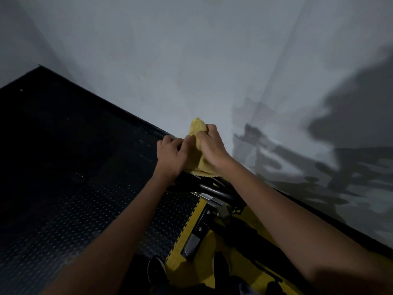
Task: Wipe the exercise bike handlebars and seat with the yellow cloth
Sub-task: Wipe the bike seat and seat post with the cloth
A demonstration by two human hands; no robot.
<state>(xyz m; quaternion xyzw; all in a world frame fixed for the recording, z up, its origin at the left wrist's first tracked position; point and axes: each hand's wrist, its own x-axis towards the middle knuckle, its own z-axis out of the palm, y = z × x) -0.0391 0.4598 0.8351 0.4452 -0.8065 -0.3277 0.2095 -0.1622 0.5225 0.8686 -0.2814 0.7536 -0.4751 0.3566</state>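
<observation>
Reaching forward from the lower corners of the view, both bare forearms converging on the top of the exercise bike [214, 194], close to the wall. Pressing down with the right hand [210, 147], wrist bent, fingers [209, 129] clenched around a bunched fold of the yellow cloth [196, 160] — a peak of fabric poking up past the knuckles. Resting the left hand [171, 155] just beside it, palm down, fingers [170, 140] curled and touching the cloth's left edge, the thumb lying on the fabric; gripping or merely steadying, hard to tell. Draping over whatever bike part sits beneath the hands, the cloth hiding that part completely, its hem hanging just above the dark curved bars and a metal clamp. Showing below: black frame, a grey pedal [191, 245], dark shoes [156, 269] at the bottom edge. Lying underneath, a black studded floor mat [70, 199] meeting a yellow strip [238, 262] with a toothed edge. Standing behind, a pale grey wall [191, 60] — dim light, heavy shadows cast across its right side.
</observation>
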